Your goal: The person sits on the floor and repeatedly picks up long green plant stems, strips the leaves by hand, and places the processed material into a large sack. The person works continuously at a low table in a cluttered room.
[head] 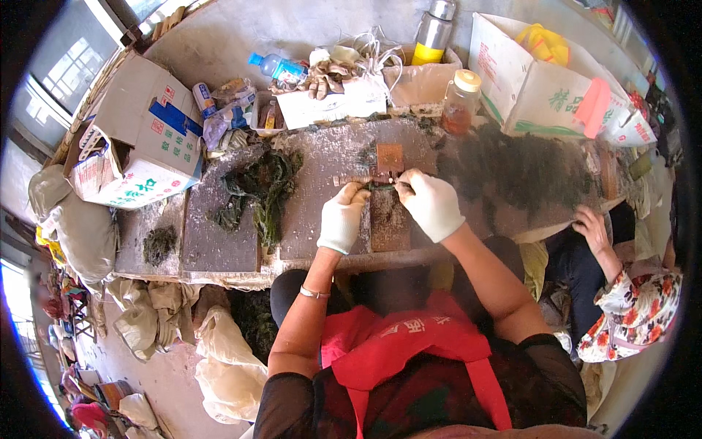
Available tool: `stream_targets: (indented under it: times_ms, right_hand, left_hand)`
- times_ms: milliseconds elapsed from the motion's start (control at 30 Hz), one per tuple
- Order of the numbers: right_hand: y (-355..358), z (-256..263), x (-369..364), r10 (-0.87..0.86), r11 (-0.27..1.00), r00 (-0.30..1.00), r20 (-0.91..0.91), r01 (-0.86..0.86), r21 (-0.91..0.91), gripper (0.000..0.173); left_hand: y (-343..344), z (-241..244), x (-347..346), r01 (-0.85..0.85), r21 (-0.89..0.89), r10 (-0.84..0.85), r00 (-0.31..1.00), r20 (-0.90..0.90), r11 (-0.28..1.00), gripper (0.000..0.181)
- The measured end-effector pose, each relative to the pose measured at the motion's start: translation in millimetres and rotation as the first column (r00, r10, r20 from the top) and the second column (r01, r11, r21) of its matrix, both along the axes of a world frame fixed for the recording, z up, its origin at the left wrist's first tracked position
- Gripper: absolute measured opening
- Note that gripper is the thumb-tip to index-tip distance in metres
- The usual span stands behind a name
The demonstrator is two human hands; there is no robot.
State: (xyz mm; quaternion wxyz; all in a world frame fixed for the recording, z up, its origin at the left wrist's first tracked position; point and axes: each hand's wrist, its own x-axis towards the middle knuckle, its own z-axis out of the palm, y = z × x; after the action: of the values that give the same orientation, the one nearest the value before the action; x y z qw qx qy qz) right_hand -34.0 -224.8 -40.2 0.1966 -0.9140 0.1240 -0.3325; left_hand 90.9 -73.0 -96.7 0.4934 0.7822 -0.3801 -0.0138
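Both my hands wear white knit gloves and meet over the dark worktable. My left hand (345, 214) has its fingertips together on one end of a thin dark green strip (383, 187), seemingly seaweed. The other end runs to the pinched fingers of my right hand (432, 204). Just beyond the left fingertips lies a tool with a round wooden handle (351, 179); whether a finger touches it I cannot tell. Behind it sits a reddish-brown block (390, 158). A brown board (390, 222) lies on the near side, between my wrists.
Dark crumpled seaweed (263, 186) lies left, a finer dark heap (510, 167) right. Cartons (148, 131), a lidded jar (462, 101), a steel flask (433, 33) and a plastic bottle (277, 67) line the back. Another person's hand (592, 228) rests at the right edge.
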Motion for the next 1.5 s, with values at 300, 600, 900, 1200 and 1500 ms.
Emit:
stream_targets:
  times_ms: [300,600,900,1200,1500]
  right_hand:
    - [2,-20,1,-0.048,0.999,0.991,-0.124,0.049,0.006,0.013]
    - [-28,29,-23,-0.324,0.917,0.946,-0.016,0.310,-0.251,0.031]
    - [2,4,-16,0.213,0.968,0.977,0.000,-0.211,0.136,0.011]
    - [2,-22,-2,0.071,0.980,0.996,-0.052,-0.060,0.189,0.014]
    - [-39,-63,-15,-0.165,0.979,0.963,-0.214,0.134,-0.153,0.010]
  left_hand:
    - [-7,1,-1,-0.122,0.065,0.136,0.940,-0.313,0.990,0.018]
    - [27,16,2,0.248,0.069,-0.222,0.940,-0.258,0.966,0.026]
    - [5,60,-9,0.299,0.147,-0.263,0.939,-0.222,0.943,0.017]
    - [-12,21,-17,0.086,-0.022,-0.088,0.982,-0.170,0.996,0.013]
    - [7,-17,13,-0.359,0.248,0.296,0.920,0.256,0.900,0.016]
